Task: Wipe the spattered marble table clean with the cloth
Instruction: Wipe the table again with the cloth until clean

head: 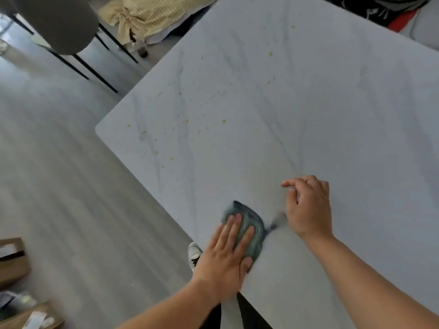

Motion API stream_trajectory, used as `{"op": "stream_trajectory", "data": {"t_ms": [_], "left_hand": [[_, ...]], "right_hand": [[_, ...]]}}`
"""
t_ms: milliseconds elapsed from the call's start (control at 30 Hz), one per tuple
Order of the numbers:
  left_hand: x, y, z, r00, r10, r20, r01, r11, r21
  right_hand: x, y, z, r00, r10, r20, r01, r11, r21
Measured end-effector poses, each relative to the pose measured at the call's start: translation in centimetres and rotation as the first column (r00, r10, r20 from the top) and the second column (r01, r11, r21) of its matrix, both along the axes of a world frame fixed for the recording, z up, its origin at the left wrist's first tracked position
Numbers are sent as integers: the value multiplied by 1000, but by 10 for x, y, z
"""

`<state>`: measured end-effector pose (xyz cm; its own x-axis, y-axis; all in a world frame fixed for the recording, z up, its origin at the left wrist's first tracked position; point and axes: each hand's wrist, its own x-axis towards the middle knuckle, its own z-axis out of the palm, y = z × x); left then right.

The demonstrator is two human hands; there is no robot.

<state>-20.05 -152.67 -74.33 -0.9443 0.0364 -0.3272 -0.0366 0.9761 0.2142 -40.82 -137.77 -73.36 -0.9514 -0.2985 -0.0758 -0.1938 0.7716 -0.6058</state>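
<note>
Cloth (248, 227): teal, folded, on marble tabletop (308, 110) near its near edge | left hand (225, 257): flat, fingers straight, pressing cloth | right hand (307, 205): just beside cloth, loosely curled, holding nothing | yellow spatters (202, 124): toward far-left corner.

The counter (332, 115) is pale bluish-white marble with faint grey veins running near to far, and it's dotted with little yellow-olive spatters (187, 121), mostly on its left half. The cloth (249, 222) at the near edge is a teal-green with a darker bluish-grey far rim. Off to the far left there's a dark grey chair (59, 22) on thin black legs, a pale yellow checked fabric (152, 13), and a light grey wood-grain floor (59, 174).
</note>
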Motion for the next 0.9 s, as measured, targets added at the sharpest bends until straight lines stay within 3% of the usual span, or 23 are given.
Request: {"op": "stream_trajectory", "data": {"t_ms": [67,100,167,200,267,333,400,500,533,600,667,733,800,867,900], "left_hand": [[-3,-35,2,997,-80,16,80,996,-28],[-15,-63,1,999,-33,6,33,995,-94],[-51,-121,-4,949,315,17,-311,942,-124],[-68,-144,-1,859,512,30,-506,856,-105],[-76,-162,-5,748,661,63,-658,750,-69],[-57,-136,-9,850,524,52,-521,851,-64],[-13,-95,-6,973,228,24,-228,974,2],[10,-110,-6,997,-72,-17,73,997,23],[-2,-136,-10,997,-56,-54,55,998,-23],[-34,-193,-15,969,224,-103,-231,971,-65],[-63,-246,-10,821,571,7,-570,821,-35],[-73,-259,-11,727,686,21,-684,727,-57],[-69,-232,-7,809,587,29,-586,810,-24],[-44,-184,-2,962,272,8,-272,962,11],[-30,-165,1,994,103,27,-104,994,42]], "right_hand": [[9,-19,2,999,50,-18,-51,999,-4],[13,-29,3,996,86,-36,-87,996,-4],[19,-48,5,987,147,-65,-148,989,-3],[21,-56,5,984,165,-71,-165,986,-6],[29,-75,5,986,155,-67,-156,988,-7],[37,-95,7,994,107,-28,-108,994,-23],[47,-114,12,998,63,10,-63,998,-26],[60,-134,21,998,56,40,-55,998,-22],[63,-140,24,997,70,41,-69,997,-23],[69,-149,25,995,85,52,-85,996,-11],[72,-159,26,995,68,75,-66,998,-18],[74,-170,25,996,8,91,-3,999,-53],[72,-184,23,994,-57,94,64,995,-73],[74,-202,23,994,-85,73,91,992,-88],[76,-210,25,994,-90,61,94,992,-79]]}}
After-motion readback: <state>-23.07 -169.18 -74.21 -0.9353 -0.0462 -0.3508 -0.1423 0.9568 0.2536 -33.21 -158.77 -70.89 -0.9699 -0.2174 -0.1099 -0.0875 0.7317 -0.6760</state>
